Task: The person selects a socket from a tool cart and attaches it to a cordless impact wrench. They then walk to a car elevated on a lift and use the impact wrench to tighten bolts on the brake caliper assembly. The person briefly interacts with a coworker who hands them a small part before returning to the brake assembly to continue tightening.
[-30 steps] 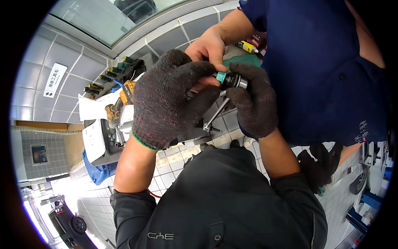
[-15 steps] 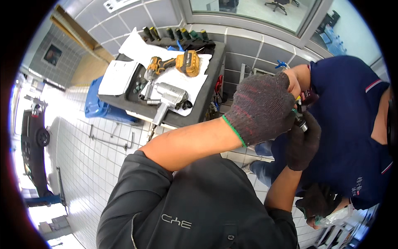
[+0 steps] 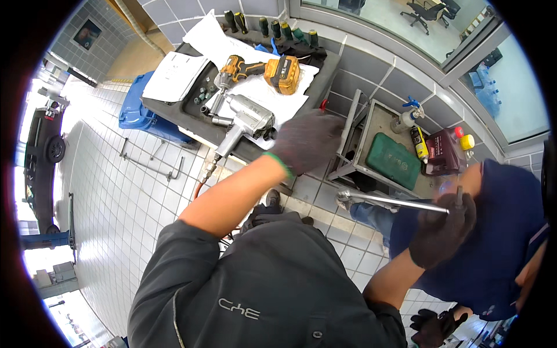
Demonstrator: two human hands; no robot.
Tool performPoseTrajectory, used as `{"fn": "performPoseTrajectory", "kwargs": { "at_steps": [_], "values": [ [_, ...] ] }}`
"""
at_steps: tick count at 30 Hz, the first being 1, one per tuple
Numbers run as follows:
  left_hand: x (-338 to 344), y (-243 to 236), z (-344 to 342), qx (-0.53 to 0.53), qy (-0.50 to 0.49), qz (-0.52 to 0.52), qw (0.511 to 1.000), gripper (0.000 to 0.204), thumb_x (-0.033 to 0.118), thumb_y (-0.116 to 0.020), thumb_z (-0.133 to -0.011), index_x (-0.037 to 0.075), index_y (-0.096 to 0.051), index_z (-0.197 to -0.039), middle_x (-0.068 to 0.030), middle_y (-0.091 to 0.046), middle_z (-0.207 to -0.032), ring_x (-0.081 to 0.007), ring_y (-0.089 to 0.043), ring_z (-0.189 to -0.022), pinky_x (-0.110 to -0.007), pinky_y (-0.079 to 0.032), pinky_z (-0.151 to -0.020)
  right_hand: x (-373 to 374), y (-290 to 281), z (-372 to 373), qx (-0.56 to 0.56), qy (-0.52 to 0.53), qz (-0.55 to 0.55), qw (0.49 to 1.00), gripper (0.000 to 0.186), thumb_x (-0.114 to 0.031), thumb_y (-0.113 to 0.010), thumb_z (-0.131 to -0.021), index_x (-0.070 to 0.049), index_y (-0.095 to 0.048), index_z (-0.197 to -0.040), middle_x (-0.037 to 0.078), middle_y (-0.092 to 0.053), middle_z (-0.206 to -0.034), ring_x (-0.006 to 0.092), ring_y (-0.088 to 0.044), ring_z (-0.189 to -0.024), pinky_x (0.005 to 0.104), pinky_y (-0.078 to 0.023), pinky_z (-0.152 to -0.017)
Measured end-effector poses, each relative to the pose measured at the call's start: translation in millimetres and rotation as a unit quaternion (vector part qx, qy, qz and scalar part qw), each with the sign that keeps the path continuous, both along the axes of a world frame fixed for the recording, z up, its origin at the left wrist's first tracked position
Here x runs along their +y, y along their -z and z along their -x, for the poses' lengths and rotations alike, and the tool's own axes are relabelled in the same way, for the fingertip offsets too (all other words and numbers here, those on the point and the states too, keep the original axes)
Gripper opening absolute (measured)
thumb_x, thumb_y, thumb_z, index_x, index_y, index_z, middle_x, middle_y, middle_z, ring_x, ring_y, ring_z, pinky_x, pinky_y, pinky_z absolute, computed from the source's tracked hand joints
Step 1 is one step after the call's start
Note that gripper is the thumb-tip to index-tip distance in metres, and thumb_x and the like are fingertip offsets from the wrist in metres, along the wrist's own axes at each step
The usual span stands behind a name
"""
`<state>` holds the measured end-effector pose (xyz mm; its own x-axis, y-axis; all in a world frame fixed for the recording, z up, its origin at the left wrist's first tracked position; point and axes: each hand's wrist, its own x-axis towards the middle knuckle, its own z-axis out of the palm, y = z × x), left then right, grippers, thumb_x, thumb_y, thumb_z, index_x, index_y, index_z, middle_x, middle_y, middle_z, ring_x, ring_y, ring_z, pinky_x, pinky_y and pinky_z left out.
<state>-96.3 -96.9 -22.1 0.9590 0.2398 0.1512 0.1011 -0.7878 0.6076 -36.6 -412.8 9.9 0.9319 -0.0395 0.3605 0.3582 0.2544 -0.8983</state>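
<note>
1. A long, straight, silver metal bar [image 3: 400, 202] slants from the right hand toward the left, in front of a co-worker in a navy short-sleeved shirt [image 3: 493, 232].
2. The right hand [image 3: 444, 235], in a dark knitted glove, has its fingers closed around the bar's near end. A short grey cylindrical piece [image 3: 459, 196] stands up at these fingers; how it is held cannot be told.
3. The left hand [image 3: 307, 142], in a matching glove with a green cuff edge, is well apart from the bar. Its back faces the camera, so whether its fingers are open or closed cannot be told.
4. Just beside the left hand, a silver air impact wrench [image 3: 249, 119] lies on the black-topped bench [image 3: 322, 72], near an orange-and-black cordless driver [image 3: 261, 71].
5. Beyond the bar, a grey metal trolley [image 3: 376, 119] bears a flat dark-green case [image 3: 393, 161], a yellow-and-black can [image 3: 419, 145] and a dark-red plastic jug [image 3: 444, 152].
6. Farther left, a blue plastic bin [image 3: 134, 107] stands beside the bench.
</note>
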Motion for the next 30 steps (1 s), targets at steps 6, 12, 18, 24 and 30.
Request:
{"fn": "performPoseTrajectory", "kwargs": {
  "at_steps": [6,12,18,24,30],
  "values": [
    [114,49,133,-0.032,-0.201,0.257,0.945,0.033,0.017,-0.063,-0.098,0.002,-0.074,-0.125,-0.0091,-0.075,-0.107,-0.0184,-0.068,-0.098,-0.033,-0.056,-0.088,111,39,-27,0.052,-0.091,-0.038,0.994,0.037,-0.015,-0.062,-0.106,-0.005,-0.051,-0.14,0.019,-0.073,-0.103,0.0247,-0.074,-0.072,0.0397,-0.063,-0.058],
    [185,55,234,0.007,-0.343,0.411,0.845,0.037,0.005,-0.053,-0.09,0.0,-0.073,-0.121,-0.0074,-0.068,-0.105,-0.0142,-0.061,-0.078,-0.03,-0.054,-0.072,234,62,-55,0.163,-0.17,-0.185,0.954,0.025,-0.021,-0.065,-0.103,-0.006,-0.06,-0.123,0.015,-0.074,-0.102,0.0258,-0.076,-0.075,0.0454,-0.068,-0.066],
    [201,53,232,-0.046,-0.315,0.522,0.791,0.023,0.0,-0.054,-0.092,-0.003,-0.067,-0.111,-0.0106,-0.068,-0.104,-0.0204,-0.071,-0.092,-0.035,-0.063,-0.085,266,44,-45,0.214,-0.262,-0.183,0.923,0.025,-0.026,-0.061,-0.105,-0.011,-0.064,-0.125,0.011,-0.074,-0.098,0.0144,-0.066,-0.063,0.0312,-0.054,-0.055],
    [170,10,132,-0.218,-0.129,0.675,0.693,0.018,-0.002,-0.058,-0.098,-0.002,-0.06,-0.116,-0.0219,-0.064,-0.132,-0.0324,-0.069,-0.122,-0.046,-0.06,-0.107,270,18,11,0.04,-0.254,0.146,0.955,0.037,-0.017,-0.06,-0.1,-0.001,-0.065,-0.133,0.006,-0.07,-0.095,0.0085,-0.063,-0.071,0.0217,-0.05,-0.057],
    [114,24,50,-0.176,-0.063,0.796,0.576,0.023,0.001,-0.059,-0.096,-0.003,-0.065,-0.118,-0.0224,-0.07,-0.128,-0.0343,-0.072,-0.119,-0.044,-0.063,-0.1,246,44,-3,-0.097,-0.402,0.29,0.863,0.041,-0.015,-0.075,-0.095,-0.002,-0.064,-0.133,0.012,-0.067,-0.124,0.0175,-0.067,-0.106,0.0327,-0.056,-0.09]
  ]
}}
